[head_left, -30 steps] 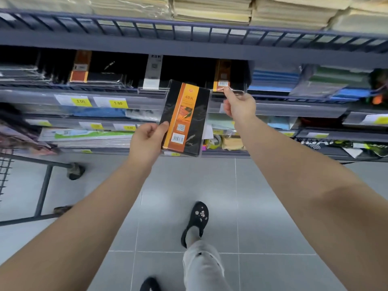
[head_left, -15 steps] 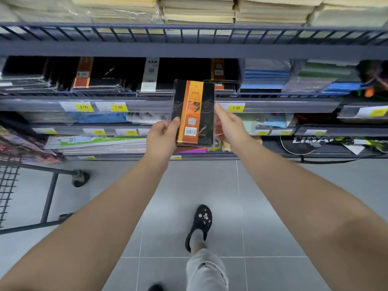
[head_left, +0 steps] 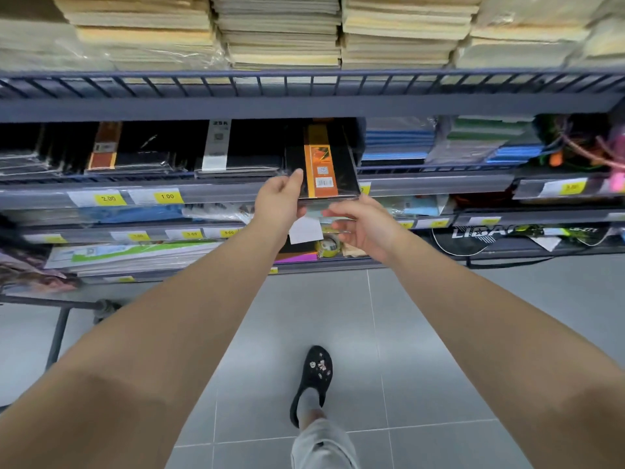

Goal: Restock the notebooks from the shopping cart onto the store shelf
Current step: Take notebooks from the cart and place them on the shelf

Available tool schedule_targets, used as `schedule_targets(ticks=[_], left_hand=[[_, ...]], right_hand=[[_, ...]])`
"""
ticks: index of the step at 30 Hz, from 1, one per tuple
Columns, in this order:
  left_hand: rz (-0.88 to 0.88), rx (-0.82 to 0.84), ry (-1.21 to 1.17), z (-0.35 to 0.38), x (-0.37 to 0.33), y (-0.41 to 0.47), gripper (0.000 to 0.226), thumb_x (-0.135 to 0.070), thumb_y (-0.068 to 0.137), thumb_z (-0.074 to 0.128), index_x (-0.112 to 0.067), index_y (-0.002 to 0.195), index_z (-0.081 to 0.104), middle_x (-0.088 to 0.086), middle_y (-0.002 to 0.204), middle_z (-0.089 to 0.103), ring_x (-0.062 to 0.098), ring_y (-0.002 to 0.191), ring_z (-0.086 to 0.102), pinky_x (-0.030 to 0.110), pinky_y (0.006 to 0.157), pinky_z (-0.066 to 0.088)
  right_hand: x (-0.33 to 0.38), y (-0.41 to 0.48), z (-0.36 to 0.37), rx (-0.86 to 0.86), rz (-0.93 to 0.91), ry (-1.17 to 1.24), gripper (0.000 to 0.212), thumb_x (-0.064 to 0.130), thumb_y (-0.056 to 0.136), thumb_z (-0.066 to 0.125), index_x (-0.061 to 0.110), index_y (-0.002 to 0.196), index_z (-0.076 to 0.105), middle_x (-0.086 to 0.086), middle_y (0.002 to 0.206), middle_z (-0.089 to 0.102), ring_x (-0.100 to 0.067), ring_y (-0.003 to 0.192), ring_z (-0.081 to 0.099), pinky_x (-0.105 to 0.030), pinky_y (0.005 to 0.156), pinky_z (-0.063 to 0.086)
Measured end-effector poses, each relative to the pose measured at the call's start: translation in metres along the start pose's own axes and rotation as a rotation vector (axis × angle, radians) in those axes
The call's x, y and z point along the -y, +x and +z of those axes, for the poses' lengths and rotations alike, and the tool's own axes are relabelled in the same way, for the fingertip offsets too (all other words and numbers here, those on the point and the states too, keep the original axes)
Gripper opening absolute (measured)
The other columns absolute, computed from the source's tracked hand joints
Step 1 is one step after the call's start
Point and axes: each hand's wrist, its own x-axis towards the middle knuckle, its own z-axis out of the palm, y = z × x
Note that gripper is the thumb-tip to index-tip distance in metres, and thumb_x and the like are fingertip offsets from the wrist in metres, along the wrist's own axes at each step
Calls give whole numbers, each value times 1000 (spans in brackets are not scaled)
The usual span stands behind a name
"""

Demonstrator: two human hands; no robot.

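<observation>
A black notebook with an orange band [head_left: 323, 170] lies partly pushed into the middle shelf [head_left: 439, 184], on top of a like stack, its near end hanging over the shelf's front rail. My left hand [head_left: 279, 201] grips its near left corner, thumb on top. My right hand [head_left: 363, 225] sits just below and in front of the notebook, fingers loosely spread, holding nothing. Other black notebooks [head_left: 236, 154] lie in stacks to the left on the same shelf.
The upper wire shelf [head_left: 304, 86] carries stacks of pale paper pads. Blue and green folders [head_left: 399, 140] lie right of the notebooks. Lower shelves hold mixed stationery. The shopping cart's frame [head_left: 57, 333] stands at the left. My foot in a black shoe [head_left: 314, 374] is on the grey tiles.
The notebook went from upright in front of the shelf to lying flat, partly in the shelf. My right hand let go of it and dropped below it.
</observation>
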Motion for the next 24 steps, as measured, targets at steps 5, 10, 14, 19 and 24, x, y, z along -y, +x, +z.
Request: schedule_targets(ticks=[5,10,14,19,24], left_hand=[[-55,44,68,-3,-8,18,46,-49,101,26,-23,131,50,-2,111,61,12,83,65,31,80,50],[-75,49,79,-19,16,19,40,-43,102,30,-21,127,51,2,107,68,13,82,63,29,74,46],[-51,56,70,-27,36,15,34,-35,101,38,-18,126,53,0,105,67,11,80,62,26,72,46],[161,44,243,-28,44,11,29,-17,98,41,-15,122,56,-5,105,63,14,98,61,24,84,44],[679,82,815,-20,36,16,43,-23,96,39,-15,137,50,4,142,49,21,133,41,33,108,30]], right_hand=[[5,27,4,-99,-59,75,21,31,91,61,17,104,54,2,92,68,-11,79,62,-20,61,51],[9,54,5,-212,-72,151,20,33,94,57,18,106,55,2,102,70,-10,89,65,-21,68,53],[13,66,7,-318,-72,121,19,35,92,60,17,97,59,1,98,71,-7,87,67,-19,65,52],[2,67,5,-430,-171,-142,30,38,87,65,16,72,51,1,71,63,-9,63,56,-22,60,47],[-20,60,-2,-542,-585,-746,14,25,86,64,15,94,60,-1,95,57,-17,91,54,-33,84,45]])
